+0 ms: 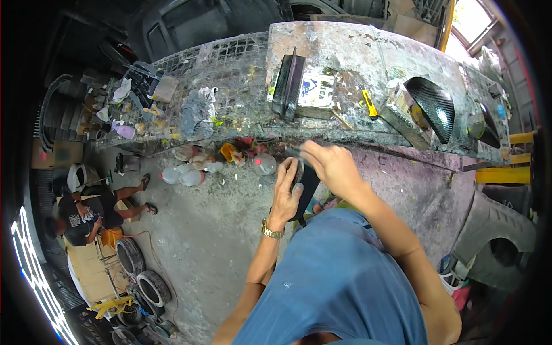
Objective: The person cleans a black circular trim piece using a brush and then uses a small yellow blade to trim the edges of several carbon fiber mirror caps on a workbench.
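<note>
In front of my body, below the bench edge, my left hand [286, 195] is wrapped around a dark black part [310, 187] with a smooth face; much of it is hidden by my hands. A metal-banded watch is on that wrist. My right hand [334, 169] is closed at the top end of the part, its fingers bent and a little blurred. A small greyish piece [294, 153] shows by its fingertips, too unclear to name. On the bench beyond lie a long carbon-fibre-patterned part [288, 86] and a yellow utility knife [369, 105].
A stained workbench [356, 52] runs across ahead. At its right, a glossy carbon-patterned shell [434, 109] leans on a block. Plastic bottles [264, 164] stand below the bench. Tyres [153, 287] and a seated person [86, 215] are at left, a grey car panel [489, 236] at right.
</note>
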Tool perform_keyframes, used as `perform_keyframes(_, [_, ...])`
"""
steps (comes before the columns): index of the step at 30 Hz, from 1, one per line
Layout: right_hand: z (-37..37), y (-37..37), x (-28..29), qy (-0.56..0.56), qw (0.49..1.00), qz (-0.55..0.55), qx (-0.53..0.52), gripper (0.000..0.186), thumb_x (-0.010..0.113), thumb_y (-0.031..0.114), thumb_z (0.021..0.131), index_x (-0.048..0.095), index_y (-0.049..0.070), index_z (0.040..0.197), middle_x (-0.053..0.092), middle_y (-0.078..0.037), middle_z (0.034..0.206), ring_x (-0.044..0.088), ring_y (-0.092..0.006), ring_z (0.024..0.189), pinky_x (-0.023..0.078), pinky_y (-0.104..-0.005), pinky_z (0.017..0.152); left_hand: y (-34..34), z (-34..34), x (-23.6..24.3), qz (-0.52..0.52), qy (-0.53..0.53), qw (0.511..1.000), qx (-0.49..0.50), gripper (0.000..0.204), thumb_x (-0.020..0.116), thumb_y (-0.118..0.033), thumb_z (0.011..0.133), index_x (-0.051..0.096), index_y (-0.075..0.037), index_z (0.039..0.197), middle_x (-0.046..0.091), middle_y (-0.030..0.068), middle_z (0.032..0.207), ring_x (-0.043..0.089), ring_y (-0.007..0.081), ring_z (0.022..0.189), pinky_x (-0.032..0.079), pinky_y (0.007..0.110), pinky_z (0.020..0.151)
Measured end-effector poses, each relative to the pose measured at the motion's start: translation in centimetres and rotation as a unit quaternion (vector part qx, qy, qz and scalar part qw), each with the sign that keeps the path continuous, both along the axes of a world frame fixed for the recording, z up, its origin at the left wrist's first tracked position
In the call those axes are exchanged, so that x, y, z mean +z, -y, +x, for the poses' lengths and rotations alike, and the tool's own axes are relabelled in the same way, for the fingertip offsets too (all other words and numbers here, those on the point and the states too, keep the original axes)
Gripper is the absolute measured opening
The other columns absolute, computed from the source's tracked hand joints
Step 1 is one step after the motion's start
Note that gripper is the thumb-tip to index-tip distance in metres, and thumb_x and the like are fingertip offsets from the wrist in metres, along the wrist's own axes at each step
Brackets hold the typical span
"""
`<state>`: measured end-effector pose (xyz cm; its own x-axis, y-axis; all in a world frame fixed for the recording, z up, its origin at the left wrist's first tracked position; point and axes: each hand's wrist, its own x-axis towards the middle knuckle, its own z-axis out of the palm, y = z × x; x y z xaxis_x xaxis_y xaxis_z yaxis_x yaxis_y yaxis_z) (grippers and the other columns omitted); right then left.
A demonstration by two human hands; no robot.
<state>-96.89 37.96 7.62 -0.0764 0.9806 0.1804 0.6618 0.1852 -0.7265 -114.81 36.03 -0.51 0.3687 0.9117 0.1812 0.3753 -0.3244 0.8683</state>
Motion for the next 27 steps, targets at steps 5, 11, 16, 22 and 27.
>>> perform_keyframes(5, [0.1,2.2,1.4,-0.080,0.993,-0.008,0.089,0.011,0.056,0.018,0.092,0.056,0.008,0.097,0.060,-0.020,0.068,0.059,-0.0419,0.064,0.044,-0.0496,0.053,-0.9,-0.1,0.0,-0.026,0.045,0.999,0.007,0.066,0.044,-0.047,0.095,0.037,-0.002,0.143,0.042,0.0225,0.136,0.043,0.0363,0.124,0.034,0.042,0.104])
perform_keyframes(11, [-0.1,0.6,0.8,-0.141,0.987,0.018,-0.075,0.013,0.055,0.014,0.095,0.054,0.005,0.103,0.056,-0.015,0.060,0.061,-0.0304,0.055,0.046,-0.0389,0.050,-1.7,-0.1,1.7,0.008,0.044,0.999,0.030,0.082,0.026,-0.064,0.094,0.034,0.001,0.144,0.044,0.0223,0.136,0.042,0.0356,0.126,0.031,0.043,0.106])
perform_keyframes(16, [-3.2,-0.4,0.2,-0.073,0.993,0.069,-0.067,0.013,0.053,0.016,0.095,0.047,0.006,0.100,0.058,-0.019,0.058,0.060,-0.0401,0.056,0.046,-0.0492,0.047,-1.4,0.9,2.4,-0.004,0.057,0.997,0.042,0.082,0.026,-0.063,0.095,0.033,0.002,0.143,0.043,0.0230,0.138,0.039,0.0360,0.129,0.028,0.044,0.108])
perform_keyframes(22, [-3.1,-0.5,-0.5,-0.093,0.991,0.069,-0.060,0.013,0.052,0.013,0.093,0.044,0.004,0.098,0.057,-0.021,0.059,0.060,-0.0411,0.058,0.044,-0.0509,0.049,-1.9,1.4,2.5,0.010,0.082,0.996,0.023,0.078,0.030,-0.060,0.095,0.033,0.001,0.144,0.044,0.0227,0.137,0.041,0.0354,0.127,0.030,0.043,0.106])
perform_keyframes(27, [-2.7,1.6,-0.6,-0.118,0.991,0.047,-0.038,0.012,0.056,0.010,0.092,0.051,0.003,0.101,0.059,-0.022,0.069,0.060,-0.0419,0.065,0.044,-0.0469,0.051,-1.3,0.8,2.2,-0.003,0.065,0.998,0.014,0.077,0.031,-0.058,0.096,0.035,0.002,0.143,0.042,0.0232,0.136,0.041,0.0370,0.127,0.032,0.043,0.105])
